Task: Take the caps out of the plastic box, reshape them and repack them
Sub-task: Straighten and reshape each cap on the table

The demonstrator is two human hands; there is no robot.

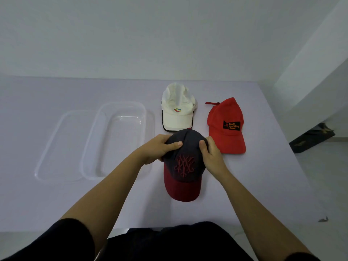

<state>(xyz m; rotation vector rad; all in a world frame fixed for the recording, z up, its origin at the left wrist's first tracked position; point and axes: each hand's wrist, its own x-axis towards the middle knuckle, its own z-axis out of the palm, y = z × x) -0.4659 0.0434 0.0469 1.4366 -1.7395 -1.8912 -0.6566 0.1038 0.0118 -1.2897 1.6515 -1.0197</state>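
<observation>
I record the bench (263,185) carrying the clear plastic box (90,140) left of centre. The navy cap (185,161) sits at frame centre, long axis top to bottom, maroon brim toward the lower edge. The left hand (160,147) and right hand (211,153) clasp its crown from either side, thumbs on top, the brim below both hands.

1. The box (116,144) lies on the left of the table (263,185), with its lid (60,147) just beside it on the left.
2. Right of the box lies the far cap (178,112), and right of that the side cap (227,129).
3. In front of both lies the near cap (185,166), brim toward the person. The left hand (158,147) and right hand (211,153) grip its sides.
</observation>
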